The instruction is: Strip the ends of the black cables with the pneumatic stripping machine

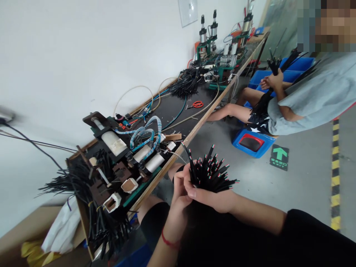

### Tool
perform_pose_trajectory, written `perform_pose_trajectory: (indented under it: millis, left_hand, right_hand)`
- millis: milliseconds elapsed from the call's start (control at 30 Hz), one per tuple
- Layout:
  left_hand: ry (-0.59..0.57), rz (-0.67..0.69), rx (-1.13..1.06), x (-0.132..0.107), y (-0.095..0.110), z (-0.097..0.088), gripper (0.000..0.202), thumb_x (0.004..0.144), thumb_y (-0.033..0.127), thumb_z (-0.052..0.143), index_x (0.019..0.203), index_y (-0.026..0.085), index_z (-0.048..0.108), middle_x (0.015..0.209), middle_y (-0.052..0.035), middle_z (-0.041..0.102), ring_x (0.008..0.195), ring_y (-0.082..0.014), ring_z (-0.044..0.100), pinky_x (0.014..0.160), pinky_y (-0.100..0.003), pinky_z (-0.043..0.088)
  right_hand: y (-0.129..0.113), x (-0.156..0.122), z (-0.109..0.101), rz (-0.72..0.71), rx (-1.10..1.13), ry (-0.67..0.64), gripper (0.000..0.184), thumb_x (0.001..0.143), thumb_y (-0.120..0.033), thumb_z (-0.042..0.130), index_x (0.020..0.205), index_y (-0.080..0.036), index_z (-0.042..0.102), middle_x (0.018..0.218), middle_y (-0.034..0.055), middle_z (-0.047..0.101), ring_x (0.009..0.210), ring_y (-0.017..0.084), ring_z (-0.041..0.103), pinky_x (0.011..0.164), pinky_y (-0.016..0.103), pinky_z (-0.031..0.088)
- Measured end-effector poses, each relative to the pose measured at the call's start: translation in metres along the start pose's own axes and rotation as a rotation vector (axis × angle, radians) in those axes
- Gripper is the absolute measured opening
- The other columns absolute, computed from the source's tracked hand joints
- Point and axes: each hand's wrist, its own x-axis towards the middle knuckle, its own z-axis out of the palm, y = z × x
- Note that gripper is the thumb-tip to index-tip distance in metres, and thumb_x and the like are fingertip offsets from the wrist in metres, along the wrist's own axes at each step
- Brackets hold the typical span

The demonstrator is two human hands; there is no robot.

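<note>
A thick bundle of black cables (pixel 210 172) stands in front of my body, its cut ends pointing up and showing small red, white and green wire tips. My right hand (pixel 207 196) is closed around the lower part of this bundle. At its left side, my left hand (pixel 180 187) is closed with bent fingers pressed against the cables and touching the right hand. One cable (pixel 187 149) sticks out up and to the left of the others. The lower part of the bundle is hidden by my hands and dark clothing.
A long bench with a wooden edge (pixel 194 133) carries a pneumatic fixture (pixel 114 142), hoses, orange-handled scissors (pixel 197 104) and black cable piles (pixel 185 83). On the right, a seated person (pixel 311 92) holds black cables (pixel 274 66) beside blue bins (pixel 294 70). A blue stool (pixel 261 149) stands nearby.
</note>
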Motion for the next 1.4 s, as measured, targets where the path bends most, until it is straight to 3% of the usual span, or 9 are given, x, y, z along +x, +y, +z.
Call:
perform_pose_trajectory:
  millis: [67, 133, 233, 300, 400, 667, 967, 1267, 1400]
  left_hand:
    - [0.010, 0.135, -0.006, -0.013, 0.021, 0.001, 0.036, 0.082, 0.037, 0.074, 0.117, 0.030, 0.066, 0.123, -0.0062, 0.066, 0.108, -0.0278, 0.066, 0.095, -0.045, 0.058]
    - [0.098, 0.448, 0.138, -0.024, 0.048, 0.002, 0.030, 0.088, 0.028, 0.072, 0.116, 0.033, 0.063, 0.119, -0.0035, 0.057, 0.106, -0.0241, 0.060, 0.095, -0.041, 0.054]
    - [0.139, 0.872, 0.591, -0.032, 0.092, 0.008, 0.018, 0.095, 0.019, 0.065, 0.110, 0.029, 0.069, 0.113, -0.0054, 0.055, 0.107, -0.0258, 0.058, 0.098, -0.046, 0.050]
    - [0.005, 1.010, 0.942, -0.028, 0.117, 0.015, 0.028, 0.094, 0.009, 0.065, 0.112, 0.028, 0.073, 0.115, -0.0055, 0.058, 0.109, -0.0246, 0.059, 0.098, -0.044, 0.049]
    - [-0.181, 1.012, 1.236, -0.008, 0.143, 0.025, 0.031, 0.096, 0.006, 0.068, 0.118, 0.028, 0.075, 0.123, -0.0052, 0.065, 0.116, -0.0244, 0.060, 0.104, -0.044, 0.048]
    - [-0.557, 0.966, 1.443, 0.056, 0.167, 0.021, 0.041, 0.104, 0.006, 0.058, 0.118, 0.036, 0.082, 0.136, -0.0050, 0.070, 0.123, -0.0280, 0.057, 0.106, -0.051, 0.048]
    - [-0.568, 0.916, 1.455, 0.063, 0.167, 0.023, 0.024, 0.104, 0.017, 0.066, 0.113, 0.031, 0.083, 0.132, -0.0063, 0.073, 0.119, -0.0279, 0.061, 0.101, -0.049, 0.051]
    - [-0.541, 0.907, 1.428, 0.071, 0.166, 0.016, 0.014, 0.107, 0.022, 0.063, 0.105, 0.024, 0.077, 0.121, -0.0053, 0.078, 0.112, -0.0253, 0.064, 0.101, -0.046, 0.049]
    - [-0.524, 0.890, 1.441, 0.069, 0.170, 0.012, 0.016, 0.108, 0.020, 0.060, 0.101, 0.024, 0.074, 0.121, -0.0049, 0.078, 0.114, -0.0258, 0.063, 0.102, -0.047, 0.046]
  right_hand:
    - [0.001, -0.002, 0.001, 0.014, 0.020, 0.017, 0.009, 0.096, -0.033, 0.065, 0.098, -0.029, 0.057, 0.083, -0.0028, 0.056, 0.073, 0.018, 0.055, 0.084, 0.040, 0.055]
    - [0.005, -0.002, 0.002, 0.036, 0.016, 0.071, 0.014, 0.097, -0.033, 0.066, 0.107, -0.029, 0.058, 0.083, -0.0036, 0.056, 0.070, 0.016, 0.052, 0.085, 0.040, 0.055]
    - [0.013, 0.003, 0.005, 0.046, -0.051, 0.210, 0.014, 0.099, -0.030, 0.066, 0.111, -0.028, 0.059, 0.086, -0.0022, 0.057, 0.076, 0.018, 0.057, 0.087, 0.040, 0.056]
    - [0.017, 0.008, 0.009, 0.012, -0.086, 0.283, 0.011, 0.099, -0.028, 0.064, 0.109, -0.027, 0.059, 0.090, 0.0000, 0.061, 0.086, 0.021, 0.063, 0.089, 0.041, 0.058]
    - [0.018, 0.014, 0.016, -0.054, -0.105, 0.303, 0.014, 0.100, -0.026, 0.063, 0.114, -0.027, 0.061, 0.109, 0.0046, 0.071, 0.105, 0.025, 0.069, 0.099, 0.043, 0.059]
    - [0.021, 0.016, 0.018, -0.062, -0.117, 0.238, 0.033, 0.099, -0.020, 0.062, 0.131, -0.027, 0.060, 0.135, 0.0092, 0.071, 0.136, 0.031, 0.063, 0.120, 0.053, 0.051]
    - [0.026, 0.021, 0.021, -0.035, -0.133, 0.292, 0.037, 0.097, -0.019, 0.065, 0.132, -0.026, 0.057, 0.125, 0.0106, 0.073, 0.134, 0.032, 0.064, 0.118, 0.055, 0.052]
    - [0.032, 0.030, 0.024, 0.046, -0.114, 0.296, 0.012, 0.091, -0.022, 0.067, 0.097, -0.025, 0.058, 0.092, 0.0015, 0.065, 0.090, 0.023, 0.063, 0.085, 0.041, 0.058]
    - [0.036, 0.034, 0.024, 0.011, -0.109, 0.281, 0.014, 0.091, -0.022, 0.068, 0.103, -0.025, 0.061, 0.100, 0.0025, 0.068, 0.103, 0.026, 0.065, 0.099, 0.044, 0.056]
